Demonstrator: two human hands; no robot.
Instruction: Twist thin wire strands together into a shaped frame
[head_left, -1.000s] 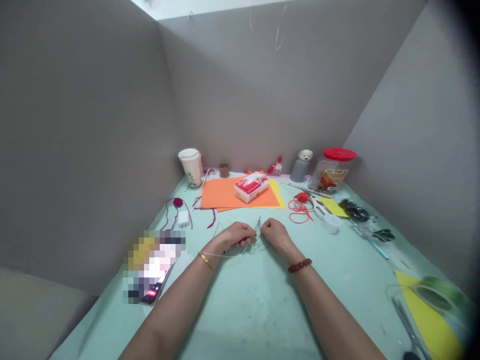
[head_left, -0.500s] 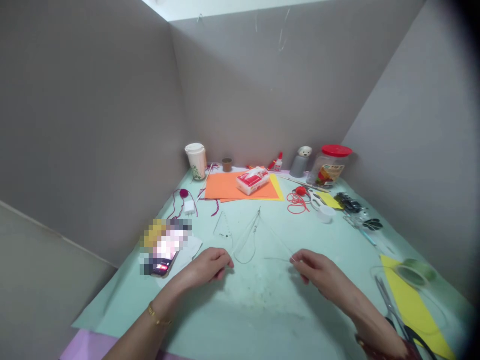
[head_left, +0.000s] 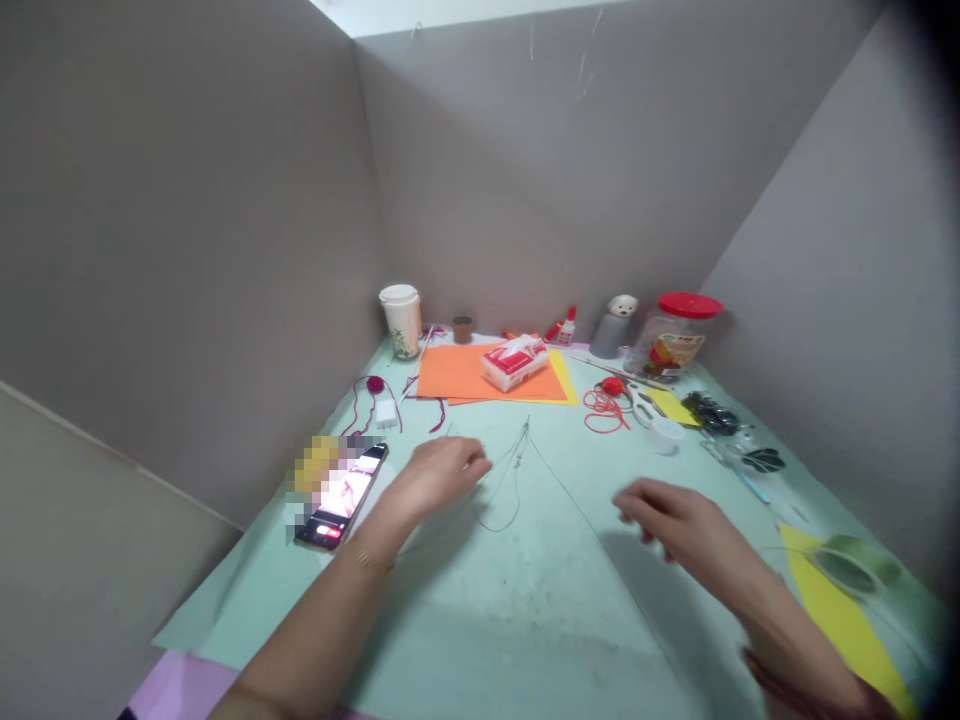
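A thin dark cord (head_left: 570, 485) lies on the green tabletop, knotted at its far end, with a small metal-looking piece (head_left: 518, 461) and a rounded loop (head_left: 499, 528). Over its left strand hovers my left hand (head_left: 448, 470), palm down, fingers loosely bent and apart with nothing visible in them. My right hand (head_left: 664, 512) is raised to the right of the other strand, clear of it, its fingers loosely curled and apart. The left hand covers most of a clear set square.
A lit phone (head_left: 341, 500) lies at left. Behind are a tissue pack (head_left: 515, 362) on orange paper (head_left: 450, 372), a white cup (head_left: 401, 322), a red-lidded jar (head_left: 675, 340) and red yarn (head_left: 606, 410). Green tape (head_left: 851, 565) sits on yellow paper (head_left: 844, 630) at right.
Both hands have let go of the cord, whose right strand now rests on the table. My left hand moved up and over it; my right hand moved right. The view shifted slightly.
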